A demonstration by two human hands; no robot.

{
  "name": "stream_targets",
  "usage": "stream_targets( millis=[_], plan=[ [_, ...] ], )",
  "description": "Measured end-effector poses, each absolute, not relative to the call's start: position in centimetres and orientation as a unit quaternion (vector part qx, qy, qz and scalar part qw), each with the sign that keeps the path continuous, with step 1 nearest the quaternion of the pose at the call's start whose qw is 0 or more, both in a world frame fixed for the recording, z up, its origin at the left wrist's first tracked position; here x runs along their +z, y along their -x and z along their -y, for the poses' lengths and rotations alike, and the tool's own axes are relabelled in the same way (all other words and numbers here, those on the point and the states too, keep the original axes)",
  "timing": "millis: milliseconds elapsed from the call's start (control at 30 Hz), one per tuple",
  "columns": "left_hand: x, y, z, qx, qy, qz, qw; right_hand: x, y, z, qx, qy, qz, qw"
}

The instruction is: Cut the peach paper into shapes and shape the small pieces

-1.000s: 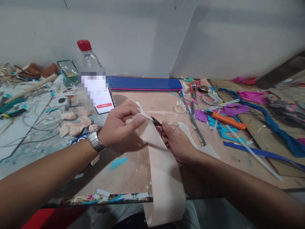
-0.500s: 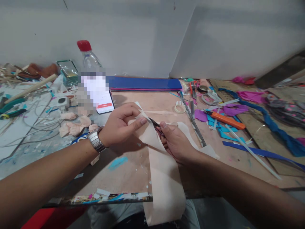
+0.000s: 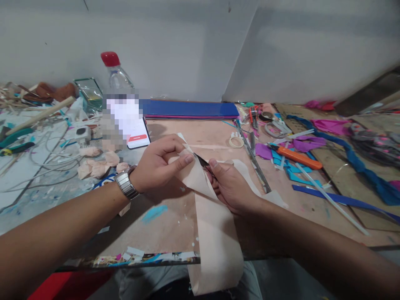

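Since the earlier frames the scissors (image 3: 202, 161) have crept further up and left along the paper strip (image 3: 215, 225), so the dark blade tips now sit just beside the left thumb, and the right hand (image 3: 233, 185) has followed them a little toward the middle of the frame.

The right hand is closed around the scissors' handles, which are mostly hidden under the fingers; only the blades show, and they look nearly shut on the paper's edge. The left hand (image 3: 156, 164), with a metal watch (image 3: 125, 183) on its wrist, pinches the upper end of the strip between thumb and forefinger, the other fingers curled in.

The strip is pale peach, thin and limp: it bends over the hands at centre frame, runs down across the table (image 3: 162, 225) and hangs over its near edge at the bottom. I judge it very light, soft and easy to tear or crease, so it wants a pinch close to the cut line, as the left hand gives it, to keep the edge taut.

Outward, a phone (image 3: 136, 135) and a bottle (image 3: 115, 75) with a red cap stand at upper left, a blue sheet (image 3: 190, 109) lies along the wall, and an orange knife (image 3: 296, 157) lies among blue and purple scraps to the right.
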State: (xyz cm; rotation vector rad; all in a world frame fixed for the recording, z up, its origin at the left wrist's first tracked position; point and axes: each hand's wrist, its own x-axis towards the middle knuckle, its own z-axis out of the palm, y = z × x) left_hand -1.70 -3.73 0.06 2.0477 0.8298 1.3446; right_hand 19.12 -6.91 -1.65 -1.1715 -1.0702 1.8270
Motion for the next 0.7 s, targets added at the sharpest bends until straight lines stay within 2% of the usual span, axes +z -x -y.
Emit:
stream_targets(
  millis=[433,700],
  plan=[
    [-0.2,1.6,4.0,0.475,-0.777,-0.314,0.271,-2.8,-19.0,6.8,0.72,0.431,0.394,0.376],
    [-0.1,1.6,3.9,0.475,-0.782,-0.304,0.266,-2.2,-19.0,6.9,0.715,0.438,0.409,0.359]
  ],
)
